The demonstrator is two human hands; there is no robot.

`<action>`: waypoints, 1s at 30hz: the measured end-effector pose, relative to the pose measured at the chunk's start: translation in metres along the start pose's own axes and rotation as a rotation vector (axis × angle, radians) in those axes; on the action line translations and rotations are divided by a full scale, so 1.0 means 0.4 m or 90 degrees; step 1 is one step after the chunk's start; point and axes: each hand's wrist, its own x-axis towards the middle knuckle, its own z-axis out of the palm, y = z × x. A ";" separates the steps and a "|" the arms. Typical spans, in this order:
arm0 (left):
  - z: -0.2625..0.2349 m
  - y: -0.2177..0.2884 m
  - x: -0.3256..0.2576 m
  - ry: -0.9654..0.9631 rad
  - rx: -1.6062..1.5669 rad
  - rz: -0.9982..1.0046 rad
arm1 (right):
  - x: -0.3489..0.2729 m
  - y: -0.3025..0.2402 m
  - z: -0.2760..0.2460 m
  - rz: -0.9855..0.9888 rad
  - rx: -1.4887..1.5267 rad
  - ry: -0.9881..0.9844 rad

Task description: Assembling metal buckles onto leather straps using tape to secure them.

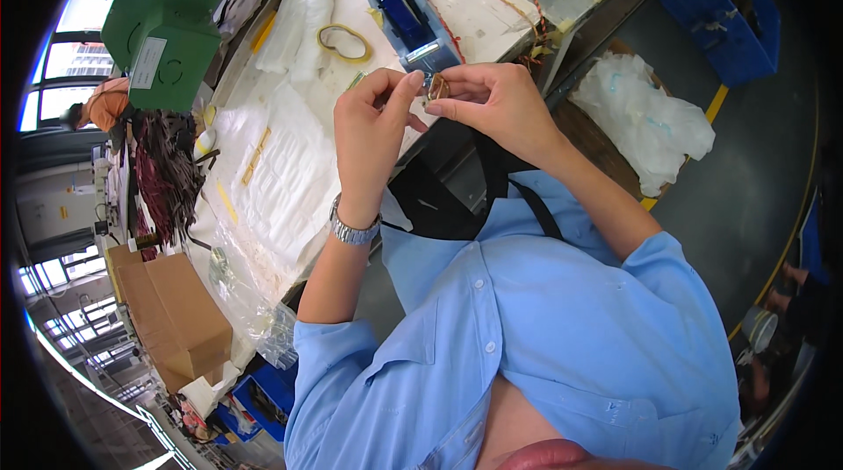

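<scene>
The head camera looks down at a person in a light blue shirt (562, 330). Both hands are up in front of the chest, close together over the near edge of a white table (492, 18).

The left hand (373, 128) has a silver watch (353, 229) on its wrist. Its fingers are bent, and the thumb and first finger come together at a small brown thing (438, 86). The right hand (496, 101) is just beside it, with its fingers curled. Its fingertips pinch the same small brown thing from the other side. So the thing sits between the two hands, held by both. It is too small to tell what it is.

Just past the hands, farther away on the table, stands a blue tape holder (406, 15). Left of it lies a yellow ring of tape (343, 42). Clear plastic bags (281, 172) are spread flat on the table to the left of the hands. Far left stands a green machine (162, 27). Below it hang dark red straps (167, 176). A brown cardboard box (176, 316) sits near the left arm.

On the right, on the floor, lies a bunched white plastic bag (650, 123). A blue bin (724, 18) stands far off on the right. Another person in orange (104, 104) is far away on the left.
</scene>
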 end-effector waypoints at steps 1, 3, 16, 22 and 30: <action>0.001 -0.006 -0.011 0.001 -0.001 0.000 | 0.000 -0.009 0.000 0.026 0.003 -0.005; 0.015 -0.035 -0.039 0.062 0.054 0.127 | 0.002 -0.013 0.001 0.052 0.004 -0.008; 0.125 -0.112 -0.072 0.241 0.091 0.343 | 0.021 -0.023 0.021 0.098 0.034 0.020; 0.121 -0.087 -0.054 0.197 0.002 0.272 | 0.032 -0.014 0.023 0.072 0.013 0.042; 0.133 -0.067 -0.032 0.059 -0.148 0.143 | 0.038 -0.019 -0.016 0.099 0.065 0.067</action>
